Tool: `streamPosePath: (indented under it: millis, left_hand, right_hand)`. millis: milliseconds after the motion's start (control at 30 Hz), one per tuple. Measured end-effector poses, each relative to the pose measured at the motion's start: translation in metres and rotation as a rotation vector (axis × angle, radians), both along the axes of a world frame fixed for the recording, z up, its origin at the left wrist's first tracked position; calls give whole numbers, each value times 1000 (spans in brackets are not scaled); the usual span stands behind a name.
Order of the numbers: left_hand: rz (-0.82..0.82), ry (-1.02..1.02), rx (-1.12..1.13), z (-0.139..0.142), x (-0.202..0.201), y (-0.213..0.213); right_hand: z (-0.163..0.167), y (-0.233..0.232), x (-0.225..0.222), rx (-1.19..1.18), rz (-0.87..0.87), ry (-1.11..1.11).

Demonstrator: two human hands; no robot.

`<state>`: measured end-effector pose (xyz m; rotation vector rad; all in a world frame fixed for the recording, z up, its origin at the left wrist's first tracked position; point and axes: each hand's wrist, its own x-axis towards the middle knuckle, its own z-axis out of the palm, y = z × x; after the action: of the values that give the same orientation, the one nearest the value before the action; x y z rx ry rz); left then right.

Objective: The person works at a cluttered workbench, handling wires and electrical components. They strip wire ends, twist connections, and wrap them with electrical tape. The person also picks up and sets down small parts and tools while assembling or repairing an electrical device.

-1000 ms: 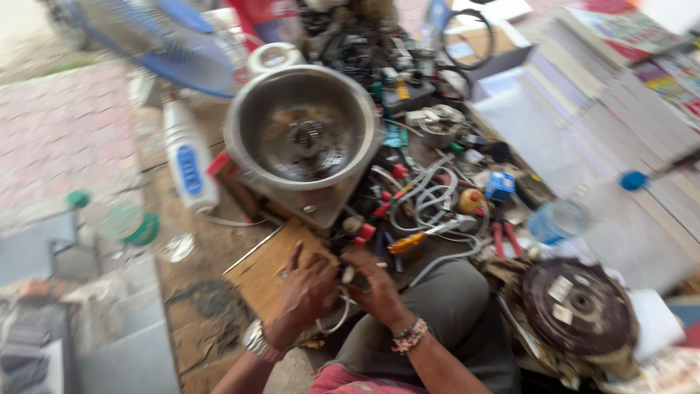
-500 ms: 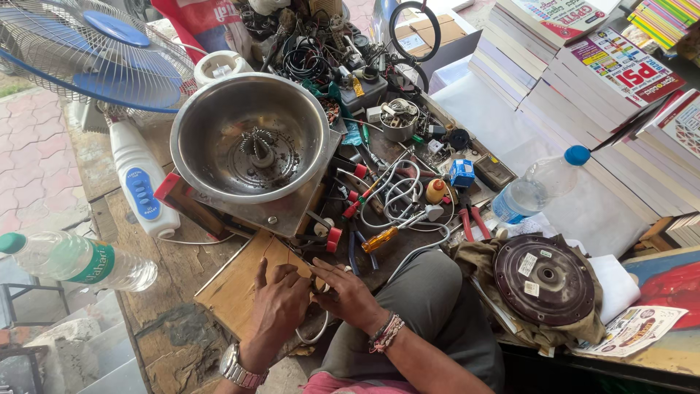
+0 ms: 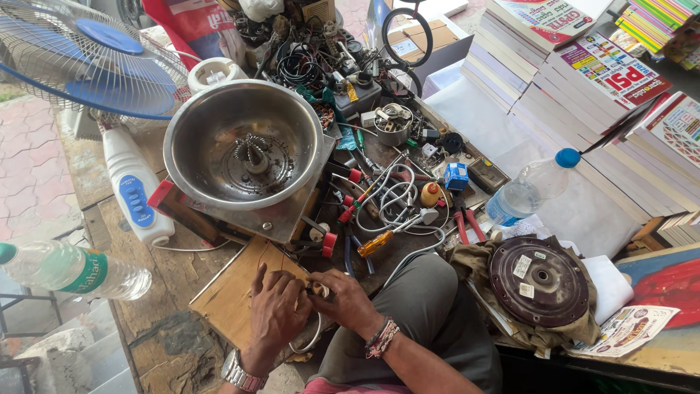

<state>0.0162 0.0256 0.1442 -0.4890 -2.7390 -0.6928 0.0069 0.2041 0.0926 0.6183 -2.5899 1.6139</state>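
Pale small part | pinched btw L hand & R hand fingers | over wood board

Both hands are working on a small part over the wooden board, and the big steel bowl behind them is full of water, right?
Not quite. The head view shows the big round steel bowl dry, with a ridged metal cone at its centre. Left hand and right hand do work a small part over the flat wooden board.
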Motion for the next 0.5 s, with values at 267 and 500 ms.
streamPosePath:
  millis: [267,500]
  left_hand:
    - [6,-304,-103,6,-10,-8]
    - [-85,-272,-153,7,-9,-1]
  right_hand:
    - [-8,1,-11,46,-15,-38]
    - [-4,5,-4,51,7,33]
